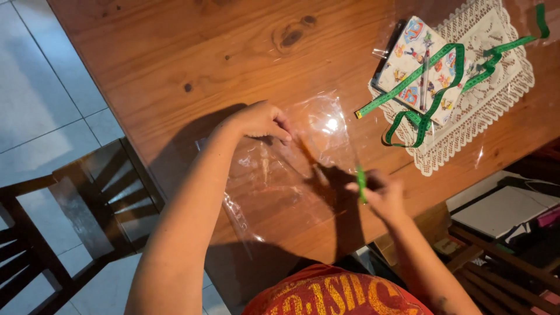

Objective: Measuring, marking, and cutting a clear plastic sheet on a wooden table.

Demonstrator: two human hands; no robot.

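Observation:
A clear plastic sheet (pixel 280 186) lies on the wooden table (pixel 192 52) in front of me. My left hand (pixel 259 119) presses down on the sheet near its far edge, fingers curled. My right hand (pixel 379 195) is nearer the table's front edge, closed on a thin green stick-like tool (pixel 361 184) that points down at the plastic. I cannot tell what kind of tool it is.
A white lace doily (pixel 496 87) lies at the right, with a cartoon-patterned notebook (pixel 417 61), a pen (pixel 424 79) and a green measuring tape (pixel 443 87) over it. A dark wooden chair (pixel 70 216) stands at the left on tiled floor. Clutter fills the lower right.

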